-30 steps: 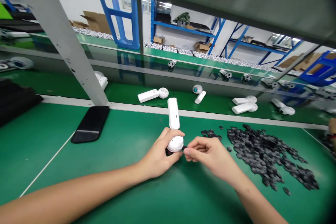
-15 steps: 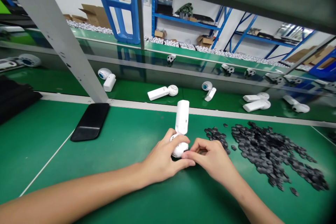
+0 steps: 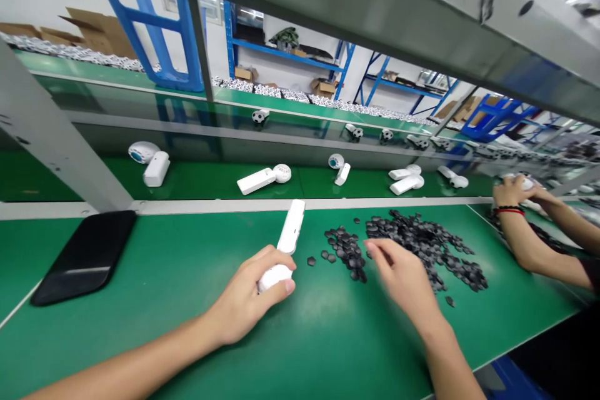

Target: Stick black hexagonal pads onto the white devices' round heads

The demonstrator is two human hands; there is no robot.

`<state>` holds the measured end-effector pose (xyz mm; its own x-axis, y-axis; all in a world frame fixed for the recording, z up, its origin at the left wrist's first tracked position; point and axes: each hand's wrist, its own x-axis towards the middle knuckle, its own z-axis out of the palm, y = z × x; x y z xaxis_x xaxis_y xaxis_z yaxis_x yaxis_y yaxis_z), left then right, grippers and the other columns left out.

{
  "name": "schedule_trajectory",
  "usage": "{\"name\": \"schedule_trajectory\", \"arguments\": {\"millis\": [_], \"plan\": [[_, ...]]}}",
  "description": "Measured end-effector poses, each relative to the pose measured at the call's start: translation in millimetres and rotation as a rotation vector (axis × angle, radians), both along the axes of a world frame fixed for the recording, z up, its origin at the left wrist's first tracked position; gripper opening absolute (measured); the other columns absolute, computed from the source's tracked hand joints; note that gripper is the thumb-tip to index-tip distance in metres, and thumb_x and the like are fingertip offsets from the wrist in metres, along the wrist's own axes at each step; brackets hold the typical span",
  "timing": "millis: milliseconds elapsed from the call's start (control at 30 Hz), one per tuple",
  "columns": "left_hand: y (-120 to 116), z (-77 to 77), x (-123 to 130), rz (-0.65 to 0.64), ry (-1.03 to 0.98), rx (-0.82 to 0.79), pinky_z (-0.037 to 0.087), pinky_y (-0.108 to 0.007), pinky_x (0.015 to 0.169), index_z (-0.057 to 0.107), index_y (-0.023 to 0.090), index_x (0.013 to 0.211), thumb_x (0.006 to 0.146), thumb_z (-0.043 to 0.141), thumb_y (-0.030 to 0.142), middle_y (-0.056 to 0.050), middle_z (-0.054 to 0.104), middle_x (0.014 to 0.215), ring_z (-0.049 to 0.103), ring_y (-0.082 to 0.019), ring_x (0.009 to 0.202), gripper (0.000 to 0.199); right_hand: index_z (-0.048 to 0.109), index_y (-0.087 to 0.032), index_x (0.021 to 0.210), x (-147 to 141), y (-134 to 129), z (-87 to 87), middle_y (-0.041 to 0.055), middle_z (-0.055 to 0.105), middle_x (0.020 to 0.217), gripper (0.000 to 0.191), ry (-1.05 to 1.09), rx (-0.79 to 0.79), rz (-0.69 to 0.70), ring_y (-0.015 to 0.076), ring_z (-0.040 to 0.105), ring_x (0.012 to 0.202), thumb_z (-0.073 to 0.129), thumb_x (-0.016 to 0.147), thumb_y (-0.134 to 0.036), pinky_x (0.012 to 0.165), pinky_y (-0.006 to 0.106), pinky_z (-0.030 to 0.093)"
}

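My left hand (image 3: 255, 287) is wrapped round the ball end of a white ball-headed device (image 3: 291, 225). Its long, flat handle points away from me, and my fingers cover part of the ball. At the edge of a pile of small black pentagon-like pieces (image 3: 344, 249), my right hand (image 3: 398, 269) has its thumb and forefinger pinched together. Whatever is between those fingertips, if anything, is too small to make out. A few black pieces lie loose between my two hands.
Similar white devices (image 3: 262, 180) lie along the green conveyor belt (image 3: 300, 186) beyond the metal rail. A black phone (image 3: 87, 256) rests on the green table at left. On the right, a co-worker's hands (image 3: 515, 192) hold a white item. A slanting post (image 3: 56, 131) stands at left.
My right hand has left the white device and moved right to the black pieces. My left hand still holds the device. The view has turned right, bringing the co-worker's arms into sight.
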<state>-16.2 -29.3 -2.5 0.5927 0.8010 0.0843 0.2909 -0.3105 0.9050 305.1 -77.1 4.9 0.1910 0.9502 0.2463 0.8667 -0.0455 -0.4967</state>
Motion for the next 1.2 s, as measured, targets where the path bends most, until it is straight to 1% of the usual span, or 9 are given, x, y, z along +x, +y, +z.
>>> {"name": "schedule_trajectory", "arguments": {"millis": [100,233,333,433,500,633,833,1067,1200], "plan": [[0,0.9,1,-0.044,0.066,0.062,0.043,-0.033,0.081,0.066,0.025,0.107,0.098,0.057,0.039,-0.002,0.061,0.100,0.059,-0.021,0.088,0.018,0.074,-0.030,0.117,41,-4,-13.3,0.0053,0.074,0.108,0.034,-0.227,-0.069,-0.068,0.0251,0.072,0.086,0.048,0.105,-0.048,0.065,0.032,0.050],[-3,-4.2,3,-0.004,0.108,0.089,0.047,-0.036,0.086,0.059,0.032,0.133,0.100,0.055,0.044,-0.004,0.064,0.113,0.062,-0.024,0.094,0.036,0.075,-0.033,0.116,52,-4,-21.2,0.0044,0.070,0.106,0.033,-0.321,-0.121,0.031,0.0225,0.071,0.081,0.053,0.102,-0.053,0.059,0.030,0.047],[-6,-10.4,3,0.046,0.103,0.110,0.050,-0.039,0.090,0.026,0.038,0.159,0.097,0.059,0.043,-0.008,0.060,0.135,0.063,-0.027,0.103,0.070,0.075,-0.032,0.113,48,2,-20.1,0.0031,0.069,0.106,0.031,-0.301,-0.147,0.071,0.0213,0.070,0.082,0.051,0.103,-0.050,0.062,0.031,0.049],[-6,-12.8,4,0.076,0.081,0.071,0.051,-0.040,0.090,-0.002,0.037,0.163,0.093,0.065,0.038,-0.011,0.056,0.142,0.064,-0.027,0.103,0.097,0.074,-0.030,0.103,46,9,-15.0,0.0029,0.069,0.105,0.029,-0.274,-0.143,0.109,0.0210,0.069,0.083,0.049,0.104,-0.046,0.067,0.032,0.049],[-4,-11.8,5,0.096,0.031,0.040,0.049,-0.041,0.096,0.005,0.035,0.162,0.093,0.066,0.034,-0.011,0.055,0.142,0.062,-0.028,0.111,0.092,0.070,-0.027,0.096,40,14,-9.5,0.0037,0.069,0.102,0.027,-0.224,-0.098,0.111,0.0217,0.067,0.084,0.049,0.103,-0.042,0.070,0.033,0.049],[1,-9.7,5,0.104,-0.060,0.006,0.046,-0.038,0.097,0.043,0.027,0.138,0.095,0.064,0.032,-0.008,0.057,0.127,0.058,-0.025,0.109,0.049,0.062,-0.024,0.094,6,23,8.2,0.0035,0.070,0.085,0.025,0.181,-0.122,0.168,0.0219,0.069,0.079,0.053,0.102,-0.045,0.069,0.032,0.055],[3,-17.0,4,0.099,-0.234,-0.139,0.047,-0.031,0.080,0.042,0.027,0.138,0.096,0.066,0.038,-0.004,0.056,0.110,0.055,-0.020,0.092,0.049,0.080,-0.020,0.099,-68,32,36.3,0.0033,0.075,0.082,0.024,0.603,-0.427,0.462,0.0163,0.069,0.069,0.075,0.091,-0.042,0.067,0.026,0.058],[2,-19.3,5,0.062,-0.251,-0.053,0.047,-0.039,0.101,0.047,0.029,0.137,0.090,0.071,0.020,-0.007,0.057,0.127,0.058,-0.025,0.115,0.054,0.076,-0.016,0.079,-97,47,17.7,0.0006,0.072,0.064,0.022,0.848,-0.568,0.492,0.0131,0.066,0.057,0.087,0.079,-0.034,0.056,0.021,0.054],[2,-14.4,4,0.029,-0.200,-0.008,0.046,-0.039,0.105,0.047,0.029,0.134,0.086,0.070,0.012,-0.007,0.053,0.132,0.057,-0.025,0.119,0.056,0.076,-0.014,0.085,-97,46,7.7,0.0009,0.070,0.065,0.026,0.855,-0.594,0.466,0.0130,0.065,0.055,0.087,0.080,-0.038,0.053,0.022,0.052]]}}
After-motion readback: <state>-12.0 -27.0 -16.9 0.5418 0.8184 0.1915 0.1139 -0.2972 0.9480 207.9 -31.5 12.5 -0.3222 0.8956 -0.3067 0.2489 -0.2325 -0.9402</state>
